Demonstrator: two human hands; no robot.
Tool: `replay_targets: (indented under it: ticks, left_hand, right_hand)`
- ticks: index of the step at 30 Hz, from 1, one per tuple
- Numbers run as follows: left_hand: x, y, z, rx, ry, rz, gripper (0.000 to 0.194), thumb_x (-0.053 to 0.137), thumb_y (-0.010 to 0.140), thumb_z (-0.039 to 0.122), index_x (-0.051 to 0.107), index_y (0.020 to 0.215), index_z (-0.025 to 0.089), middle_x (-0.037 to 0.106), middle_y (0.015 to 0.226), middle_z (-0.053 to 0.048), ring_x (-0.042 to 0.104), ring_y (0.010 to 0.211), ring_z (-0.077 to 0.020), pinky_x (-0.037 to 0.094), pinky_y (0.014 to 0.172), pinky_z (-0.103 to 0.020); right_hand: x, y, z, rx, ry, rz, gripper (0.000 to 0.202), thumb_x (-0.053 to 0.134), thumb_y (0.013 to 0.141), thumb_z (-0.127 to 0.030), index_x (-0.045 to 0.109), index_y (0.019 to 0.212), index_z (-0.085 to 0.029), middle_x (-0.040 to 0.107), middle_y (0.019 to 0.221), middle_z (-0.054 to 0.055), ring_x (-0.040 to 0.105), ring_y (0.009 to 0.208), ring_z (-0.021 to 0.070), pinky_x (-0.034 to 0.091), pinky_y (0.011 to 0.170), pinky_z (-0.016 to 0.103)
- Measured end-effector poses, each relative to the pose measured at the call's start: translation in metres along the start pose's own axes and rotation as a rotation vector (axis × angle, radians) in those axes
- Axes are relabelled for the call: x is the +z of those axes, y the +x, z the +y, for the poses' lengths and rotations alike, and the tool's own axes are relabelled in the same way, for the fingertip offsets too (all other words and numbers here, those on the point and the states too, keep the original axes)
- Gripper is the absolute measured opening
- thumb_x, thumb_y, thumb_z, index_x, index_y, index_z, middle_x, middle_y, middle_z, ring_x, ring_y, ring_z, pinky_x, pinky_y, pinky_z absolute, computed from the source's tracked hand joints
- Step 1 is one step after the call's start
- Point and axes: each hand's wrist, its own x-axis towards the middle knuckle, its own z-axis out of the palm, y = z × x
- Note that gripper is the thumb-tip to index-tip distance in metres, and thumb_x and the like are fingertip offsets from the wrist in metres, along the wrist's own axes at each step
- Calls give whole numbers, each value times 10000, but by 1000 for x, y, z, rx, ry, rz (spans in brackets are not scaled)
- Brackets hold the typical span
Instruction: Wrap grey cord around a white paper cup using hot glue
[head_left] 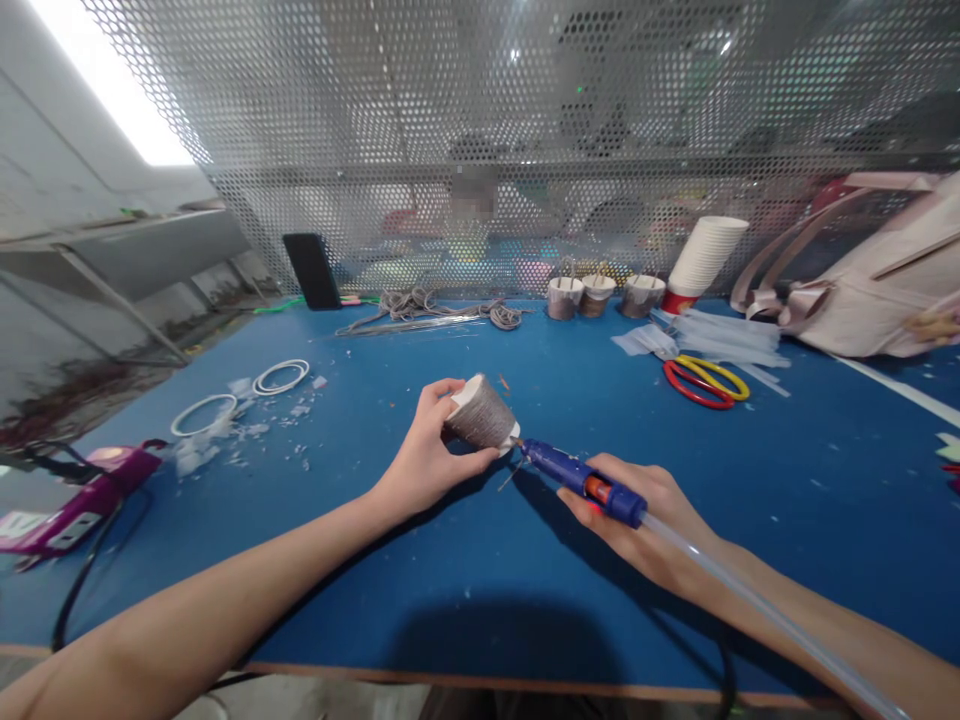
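My left hand (439, 450) is closed around a small paper cup (482, 413) wrapped in grey cord, holding it tilted above the blue table. In my right hand (652, 510) is a blue hot glue gun (562, 465), with a long clear glue stick (720, 575) running out of its back end. The gun's nozzle meets the cup's white rim on the right side, touching it or very close to it. A thin loose strand (510, 476) hangs just below the nozzle.
Several cord-wrapped cups (565, 298) and a paper cup stack (705, 258) stand at the back. Red-and-yellow-handled scissors (705, 382) lie right, near clear plastic strips (727, 338). Grey cord (412, 308), a black phone (311, 272), white rings (280, 377), a purple power strip (82, 495) and a pink bag (877, 265) surround.
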Motion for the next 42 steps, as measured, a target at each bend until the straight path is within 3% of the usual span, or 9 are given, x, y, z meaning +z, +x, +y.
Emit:
replay_targets:
  ticks: [11,19,22,28,42]
  left_hand:
    - [0,0,1,-37,-17,-24,357,728,682,308,564,971,178,435,1241,-95,514,1149,-231,509,952,-393]
    - [-1,0,-1,-18,-15,-32,361,730,687,301,566,984,178,430,1246,-94,515,1155,-224,504,958,-377]
    - [-2,1,-1,1,23,-30,367,728,689,284,565,1001,179,446,1247,-94,514,1163,-228,505,957,-378]
    - [-4,2,0,26,24,-40,351,729,691,280,568,985,176,475,1236,-99,535,1143,-235,525,928,-392]
    - [-5,4,-2,13,-60,-92,392,726,670,300,572,1013,189,478,1233,-88,566,1093,-220,529,916,-386]
  right_hand:
    - [11,-7,9,-1,2,7,295,452,919,-404,553,741,-192,629,613,20,518,439,100,374,441,224]
    - [7,-4,5,-8,17,-10,303,449,925,-391,532,706,-199,619,615,17,547,469,107,407,477,223]
    - [-1,1,1,62,4,-20,248,504,891,-354,530,694,-204,560,550,-20,475,426,93,368,443,218]
    - [-7,6,-3,201,38,6,326,538,854,-376,423,589,-227,435,472,-57,340,408,85,308,405,223]
    - [-16,13,-7,422,199,-81,327,556,787,-409,439,555,-210,399,486,-50,338,444,89,303,410,223]
